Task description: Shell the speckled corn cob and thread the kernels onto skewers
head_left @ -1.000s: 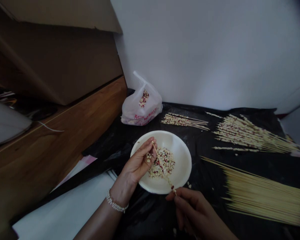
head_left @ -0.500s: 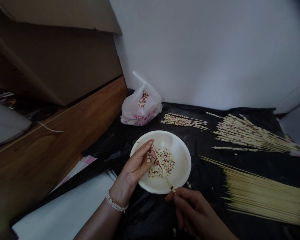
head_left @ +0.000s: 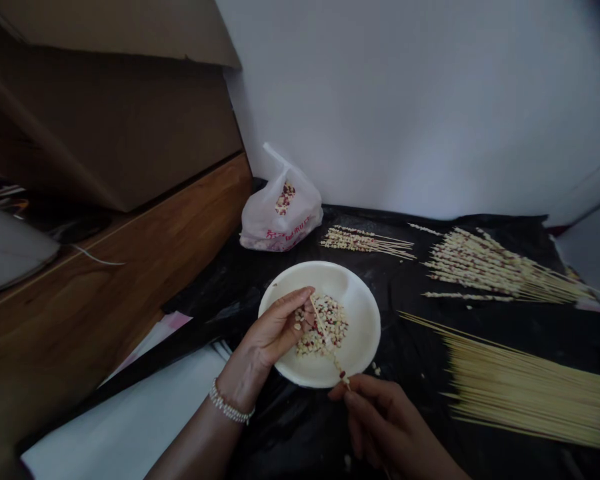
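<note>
My right hand [head_left: 380,413], closed, pinches a thin wooden skewer [head_left: 337,363] near its lower part. Pale and dark-red corn kernels are threaded along it just above my fingers. The skewer slants up and left over a white bowl [head_left: 363,300], its tip at the fingertips of my left hand [head_left: 275,327]. The left thumb and fingers are closed at that tip, with a few loose kernels [head_left: 299,319] in the curled fingers. Exactly how the fingers grip at the tip is too small to tell. A heap of mixed kernels [head_left: 337,320] lies in the bowl.
Behind the bowl stands a white plastic bag [head_left: 280,220] of kernels. Filled skewers lie in a small bunch [head_left: 360,241] and a larger one [head_left: 480,263]. Bare skewers [head_left: 530,390] lie at right on black plastic sheeting [head_left: 405,353]. A cardboard box [head_left: 130,127] stands at left.
My left fingertips have shifted slightly right and down along the skewer tip. The right hand keeps its pinch, and the view has moved a little.
</note>
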Demonstrator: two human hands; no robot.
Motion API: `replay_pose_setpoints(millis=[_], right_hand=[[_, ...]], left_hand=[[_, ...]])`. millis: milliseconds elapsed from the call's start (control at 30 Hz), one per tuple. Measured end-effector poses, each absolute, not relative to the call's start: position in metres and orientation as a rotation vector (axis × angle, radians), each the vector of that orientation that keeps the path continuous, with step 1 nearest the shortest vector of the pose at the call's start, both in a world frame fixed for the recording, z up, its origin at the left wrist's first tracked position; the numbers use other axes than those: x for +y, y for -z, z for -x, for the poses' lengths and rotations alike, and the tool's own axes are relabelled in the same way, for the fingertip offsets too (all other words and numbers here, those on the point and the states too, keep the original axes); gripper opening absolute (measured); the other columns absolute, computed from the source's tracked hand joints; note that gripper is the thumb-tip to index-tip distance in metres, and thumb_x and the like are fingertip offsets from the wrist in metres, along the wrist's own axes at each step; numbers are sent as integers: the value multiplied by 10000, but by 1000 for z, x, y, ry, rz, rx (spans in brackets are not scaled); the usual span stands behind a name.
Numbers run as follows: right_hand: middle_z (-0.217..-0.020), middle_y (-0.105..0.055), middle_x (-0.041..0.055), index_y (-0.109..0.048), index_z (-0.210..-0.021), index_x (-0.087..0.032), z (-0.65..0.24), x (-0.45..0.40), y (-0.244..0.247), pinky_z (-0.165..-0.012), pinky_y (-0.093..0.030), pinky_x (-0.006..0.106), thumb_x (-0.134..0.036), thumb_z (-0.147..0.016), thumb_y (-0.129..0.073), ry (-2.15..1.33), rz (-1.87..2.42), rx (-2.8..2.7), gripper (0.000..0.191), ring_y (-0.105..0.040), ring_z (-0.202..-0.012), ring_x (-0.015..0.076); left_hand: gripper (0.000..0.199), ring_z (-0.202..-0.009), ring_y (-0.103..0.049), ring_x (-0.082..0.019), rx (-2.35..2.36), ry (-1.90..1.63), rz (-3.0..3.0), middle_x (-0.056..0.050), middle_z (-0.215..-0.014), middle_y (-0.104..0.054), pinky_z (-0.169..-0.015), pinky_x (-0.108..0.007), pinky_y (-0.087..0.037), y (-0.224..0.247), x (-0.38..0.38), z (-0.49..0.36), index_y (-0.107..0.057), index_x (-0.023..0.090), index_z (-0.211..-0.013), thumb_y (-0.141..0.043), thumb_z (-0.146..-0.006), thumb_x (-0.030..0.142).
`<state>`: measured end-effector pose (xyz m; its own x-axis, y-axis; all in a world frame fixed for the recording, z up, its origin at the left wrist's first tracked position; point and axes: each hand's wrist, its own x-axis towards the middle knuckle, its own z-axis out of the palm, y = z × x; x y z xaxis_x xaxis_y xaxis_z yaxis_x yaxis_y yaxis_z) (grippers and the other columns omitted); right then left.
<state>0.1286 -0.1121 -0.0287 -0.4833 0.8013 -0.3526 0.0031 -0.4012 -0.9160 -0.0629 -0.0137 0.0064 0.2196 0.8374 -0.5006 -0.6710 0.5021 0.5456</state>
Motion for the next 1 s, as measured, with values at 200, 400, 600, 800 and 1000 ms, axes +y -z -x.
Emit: replay_pose_setpoints(millis=[200,400,600,800,1000], right_hand=[[-519,-538,-46,-700,-936,-173,-132,-109,25,-411,-263,176,-624,-920,-563,-1879,1153,-1236,471,-405,-416,52],[-504,-568,-41,-699,-1010,-172,-137,-106,25,-392,-239,187,-620,-919,-562,-1807,1177,-1248,477,-382,-382,57],[-509,-561,-46,-701,-1000,-172,-138,-106,28,-371,-209,173,-622,-923,-554,-1835,1162,-1261,480,-353,-365,41],[-505,-571,-39,-700,-991,-184,-137,-107,28,-360,-199,167,-621,-920,-561,-1835,1142,-1247,464,-354,-359,41],[-508,-575,-46,-696,-1000,-181,-137,-108,29,-352,-202,172,-632,-909,-566,-1868,1169,-1224,477,-345,-336,38]], left_hand=[[103,-606,-603,-89,832,-947,-380,-30,-721,-675,-584,-177,-496,-4,-22,61,-727,122,-817,-790,-740,98],[116,-670,-651,-96,787,-951,-307,-64,-788,-702,-644,-166,-539,-6,-25,54,-732,103,-886,-740,-779,58],[510,-955,-724,-169,780,-1079,-60,-143,-1075,-725,-852,-242,-593,-7,-13,58,-647,77,-1213,-442,-794,-129],[526,-1064,-714,-206,817,-1107,-16,-210,-1191,-701,-910,-247,-587,-10,-13,57,-553,22,-1332,-446,-835,-116],[366,-1017,-732,-212,862,-1172,-106,-186,-1090,-741,-937,-267,-577,-7,-14,55,-656,37,-1190,-524,-863,-59]])
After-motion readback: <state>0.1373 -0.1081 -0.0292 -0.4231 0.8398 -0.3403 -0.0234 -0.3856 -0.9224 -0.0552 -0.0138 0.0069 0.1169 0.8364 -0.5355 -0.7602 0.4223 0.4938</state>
